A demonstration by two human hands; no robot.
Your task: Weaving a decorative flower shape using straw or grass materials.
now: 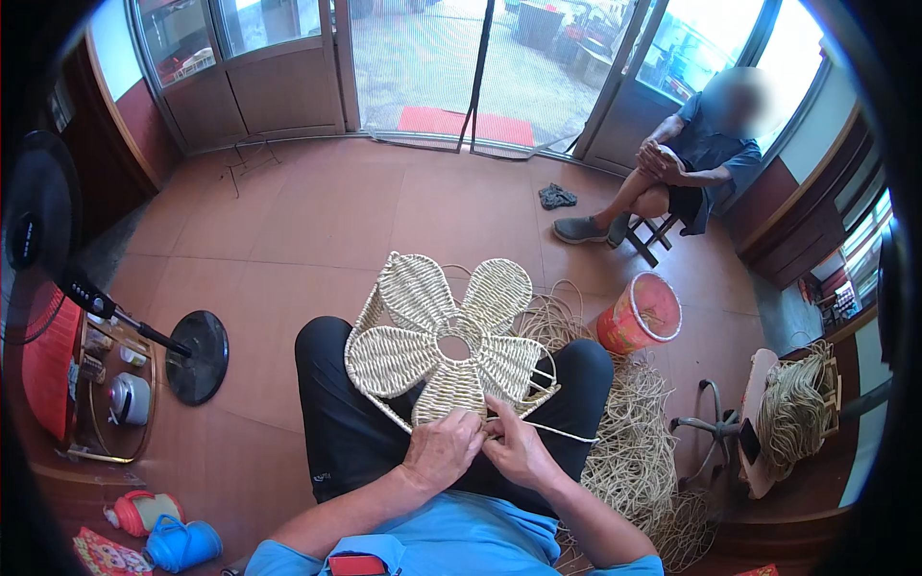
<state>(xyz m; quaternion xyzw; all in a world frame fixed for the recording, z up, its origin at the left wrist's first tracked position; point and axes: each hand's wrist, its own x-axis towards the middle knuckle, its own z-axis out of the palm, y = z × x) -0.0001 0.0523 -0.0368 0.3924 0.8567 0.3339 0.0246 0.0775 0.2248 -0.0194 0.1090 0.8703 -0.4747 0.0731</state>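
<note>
A woven straw-coloured piece shaped like a five-petal flower [432,288], with a round hole and an outer cord-wrapped frame, rests across my lap. My left hand [444,444] grips the bottom petal's lower edge, its fingers bent. Beside it, my right hand [514,444] pinches cord at that same edge, fingertips close to the left ones. A loose strand [567,434] trails rightward from there. What exactly lies under the fingertips is hidden.
Tangled cord [629,432] lies at my right, near a red bucket [629,322] and a board with cord bundles [754,422]. A seated person [711,144] is back right. A standing fan [197,355], low tray table [106,432] and blue jug [182,542] are at left.
</note>
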